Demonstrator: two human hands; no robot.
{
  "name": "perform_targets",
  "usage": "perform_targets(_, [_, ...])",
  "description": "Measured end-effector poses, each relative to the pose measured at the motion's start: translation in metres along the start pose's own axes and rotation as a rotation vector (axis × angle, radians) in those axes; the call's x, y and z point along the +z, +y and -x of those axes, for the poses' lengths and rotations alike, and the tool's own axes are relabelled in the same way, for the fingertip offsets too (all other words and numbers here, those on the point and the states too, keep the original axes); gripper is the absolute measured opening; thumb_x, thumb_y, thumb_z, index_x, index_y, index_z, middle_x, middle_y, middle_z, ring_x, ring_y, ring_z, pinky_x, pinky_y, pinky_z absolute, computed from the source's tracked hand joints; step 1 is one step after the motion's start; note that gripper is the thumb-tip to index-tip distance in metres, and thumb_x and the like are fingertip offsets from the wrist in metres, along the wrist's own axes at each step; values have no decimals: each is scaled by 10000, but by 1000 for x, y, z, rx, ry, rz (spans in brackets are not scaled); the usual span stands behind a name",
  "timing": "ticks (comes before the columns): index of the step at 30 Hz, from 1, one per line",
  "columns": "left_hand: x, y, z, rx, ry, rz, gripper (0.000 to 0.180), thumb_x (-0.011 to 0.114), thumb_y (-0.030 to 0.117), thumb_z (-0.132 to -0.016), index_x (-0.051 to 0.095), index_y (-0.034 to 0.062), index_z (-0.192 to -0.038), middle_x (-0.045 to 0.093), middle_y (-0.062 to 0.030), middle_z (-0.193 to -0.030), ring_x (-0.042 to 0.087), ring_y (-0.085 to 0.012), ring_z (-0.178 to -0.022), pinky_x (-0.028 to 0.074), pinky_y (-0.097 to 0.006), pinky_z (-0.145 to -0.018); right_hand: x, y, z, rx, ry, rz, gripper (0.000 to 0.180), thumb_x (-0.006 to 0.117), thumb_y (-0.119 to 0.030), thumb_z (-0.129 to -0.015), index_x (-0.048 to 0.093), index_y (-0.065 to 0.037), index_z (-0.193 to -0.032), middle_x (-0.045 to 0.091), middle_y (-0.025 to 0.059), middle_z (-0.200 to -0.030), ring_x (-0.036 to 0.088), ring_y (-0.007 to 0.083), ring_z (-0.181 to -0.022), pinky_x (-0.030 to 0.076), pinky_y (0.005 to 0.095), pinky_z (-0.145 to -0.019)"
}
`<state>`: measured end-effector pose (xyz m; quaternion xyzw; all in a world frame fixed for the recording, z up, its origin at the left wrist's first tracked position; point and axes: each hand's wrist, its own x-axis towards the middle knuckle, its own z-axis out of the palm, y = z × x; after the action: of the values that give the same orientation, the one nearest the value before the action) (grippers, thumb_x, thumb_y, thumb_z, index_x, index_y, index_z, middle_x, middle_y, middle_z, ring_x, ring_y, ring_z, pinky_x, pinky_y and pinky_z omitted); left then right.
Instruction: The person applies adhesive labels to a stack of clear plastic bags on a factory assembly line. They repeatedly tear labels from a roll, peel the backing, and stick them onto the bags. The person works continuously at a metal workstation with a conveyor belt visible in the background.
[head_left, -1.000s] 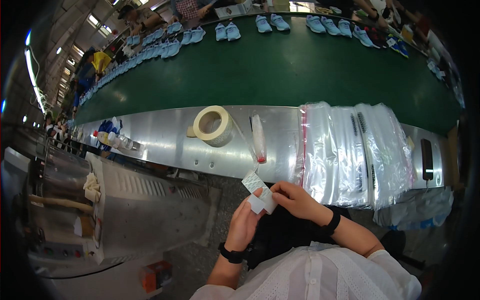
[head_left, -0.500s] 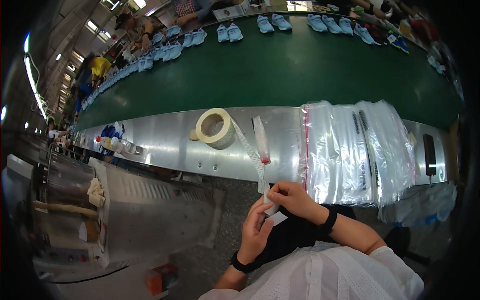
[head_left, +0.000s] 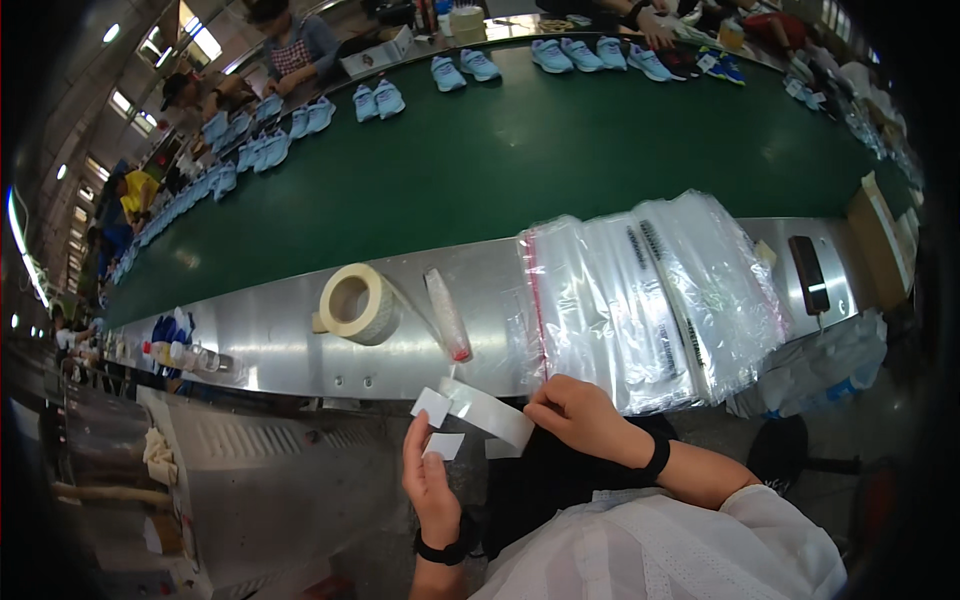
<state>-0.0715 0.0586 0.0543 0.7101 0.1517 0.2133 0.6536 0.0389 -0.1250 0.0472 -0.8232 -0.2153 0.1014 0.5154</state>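
A white label strip (head_left: 490, 414) runs between my two hands in front of the metal ledge. My right hand (head_left: 585, 420) pinches its right end, thumb and fingers pressed together. At the strip's left end, my left hand (head_left: 432, 490) has its fingers stretched and apart. One small white label (head_left: 430, 407) sits at its forefinger tip, and a second white label (head_left: 443, 446) clings by the thumb. A cream roll (head_left: 380, 318) stands on the ledge beyond, a strip trailing from it toward my hands. Beside it lies a slim clear packet (head_left: 446, 315) with a red end.
Clear plastic bags (head_left: 600, 300) are spread along the ledge (head_left: 280, 330) at right, with a dark phone (head_left: 808, 275) farther right. Small bottles (head_left: 195, 357) stand at left. Pale blue shoes (head_left: 380, 100) line the far side of the green belt (head_left: 500, 160), where other people work. A grey machine (head_left: 270, 470) stands lower left.
My hands have drawn apart, the left one leftward, with the strip now stretched between them. A label now shows at my left forefinger. The whole view has shifted.
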Motion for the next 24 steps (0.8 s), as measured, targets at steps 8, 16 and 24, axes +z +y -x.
perform_targets(8, [85, -28, -41, 376, -642, -245, 678, 415, 403, -937, 241, -79, -1382, 316, -249, -1408, 327, -370, -1301, 216, -482, -1053, -34, 38, -24, -136, 371, 729, 318, 763, -205, -650, 572, -35, -840, 509, 107, -877, 502, 274, -855, 454, 357, -643])
perform_targets(16, [91, -66, -41, 455, -633, -492, 834, 359, 598, -893, 242, -71, -1378, 369, -239, -1376, 316, -367, -1302, 169, -538, -1038, -24, 46, -32, 6, 385, 721, 366, 789, -232, -625, 545, -65, -840, 463, 101, -869, 479, 286, -825, 425, 375, -673])
perform_targets(24, [92, -72, -37, 492, -564, -490, 828, 428, 559, -881, 232, -71, -1381, 430, -202, -1344, 329, -350, -1299, 181, -519, -1033, -19, 54, -34, -61, 427, 796, 243, 716, -173, -695, 540, -56, -815, 484, 98, -872, 485, 267, -835, 413, 369, -648])
